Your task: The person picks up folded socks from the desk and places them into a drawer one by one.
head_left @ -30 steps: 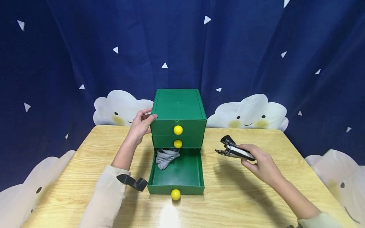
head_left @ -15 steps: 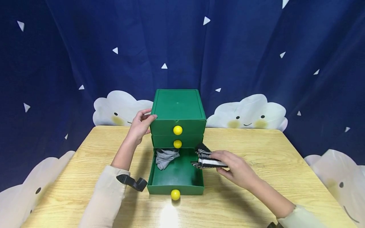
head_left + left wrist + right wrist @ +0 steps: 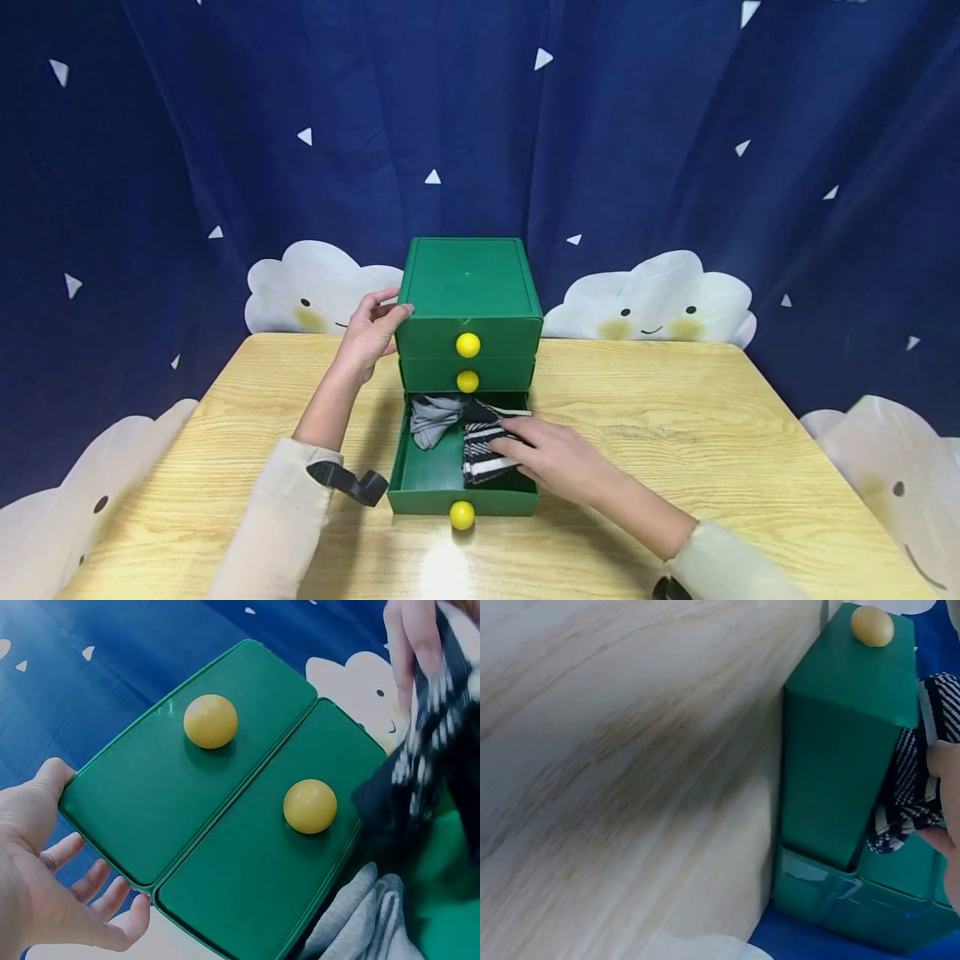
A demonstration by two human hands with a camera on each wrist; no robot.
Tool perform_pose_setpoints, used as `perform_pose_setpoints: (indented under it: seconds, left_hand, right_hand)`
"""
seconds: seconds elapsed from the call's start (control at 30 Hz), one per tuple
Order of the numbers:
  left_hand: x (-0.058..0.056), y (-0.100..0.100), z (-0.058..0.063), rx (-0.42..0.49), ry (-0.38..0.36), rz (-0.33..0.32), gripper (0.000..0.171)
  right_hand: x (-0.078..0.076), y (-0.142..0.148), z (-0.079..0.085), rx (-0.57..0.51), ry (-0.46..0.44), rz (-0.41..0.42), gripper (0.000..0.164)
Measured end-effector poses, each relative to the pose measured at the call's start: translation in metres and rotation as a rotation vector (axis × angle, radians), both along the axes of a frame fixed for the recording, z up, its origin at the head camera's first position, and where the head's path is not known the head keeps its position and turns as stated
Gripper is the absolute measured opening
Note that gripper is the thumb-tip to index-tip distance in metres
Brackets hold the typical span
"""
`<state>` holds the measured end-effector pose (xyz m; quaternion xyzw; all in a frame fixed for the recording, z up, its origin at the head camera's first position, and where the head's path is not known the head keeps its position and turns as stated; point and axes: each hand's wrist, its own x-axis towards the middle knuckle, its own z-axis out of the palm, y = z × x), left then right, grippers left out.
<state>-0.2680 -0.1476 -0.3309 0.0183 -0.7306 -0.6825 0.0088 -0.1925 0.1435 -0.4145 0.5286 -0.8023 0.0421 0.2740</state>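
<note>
A green drawer cabinet stands on the table, its bottom drawer pulled out. My left hand rests on the cabinet's left side, thumb at the top front corner and fingers spread along the side wall. A folded black-and-white patterned cloth is inside the right half of that drawer. My right hand pinches the cloth by its right side, reaching over the drawer's right wall. Crumpled grey cloth lies in the drawer's back left corner.
Two upper drawers with yellow knobs are closed. Another yellow knob sits on the pulled-out drawer's front. The wooden table reaches back to a dark blue curtain with white clouds. A black strap is on the left wrist.
My right hand has carried the patterned cloth left from above the table, over the drawer's right wall and down into the drawer. My left hand has stayed on the cabinet.
</note>
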Motion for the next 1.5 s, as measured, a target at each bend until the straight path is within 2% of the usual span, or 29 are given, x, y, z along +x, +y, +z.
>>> perform_pose_setpoints:
  seconds: [0.2,0.4,0.57,0.83,1.0,1.1,1.17,1.27,1.5]
  left_hand:
    - [0.0,0.0,-0.001,-0.007,-0.004,0.0,0.057]
    - [0.0,0.0,-0.001,-0.01,0.001,0.003,0.056]
    - [-0.001,0.0,-0.002,-0.011,0.014,0.007,0.055]
    - [-0.001,-0.002,-0.001,-0.018,0.006,0.0,0.057]
    - [0.0,-0.002,-0.001,-0.02,0.0,-0.006,0.057]
    - [0.0,-0.002,-0.001,-0.02,0.0,-0.008,0.057]
    - [0.0,-0.002,-0.001,-0.02,0.002,-0.008,0.057]
    - [0.0,-0.002,-0.001,-0.021,0.001,-0.007,0.057]
    - [-0.001,-0.002,-0.002,-0.022,0.002,-0.007,0.056]
  right_hand:
    - [-0.012,-0.011,-0.008,0.144,0.052,-0.088,0.034]
    - [-0.022,-0.02,-0.016,0.205,0.113,-0.104,0.034]
    - [-0.027,-0.031,-0.017,0.262,0.12,-0.152,0.022]
    - [-0.036,-0.044,-0.018,0.308,0.006,-0.266,0.016]
    - [-0.036,-0.044,-0.014,0.324,-0.176,-0.334,0.022]
    - [-0.033,-0.044,-0.01,0.333,-0.311,-0.37,0.032]
    - [-0.029,-0.043,-0.006,0.318,-0.398,-0.381,0.039]
    - [-0.021,-0.043,-0.001,0.229,-0.46,-0.371,0.038]
    - [0.019,-0.047,0.01,-0.131,-0.424,-0.308,0.016]
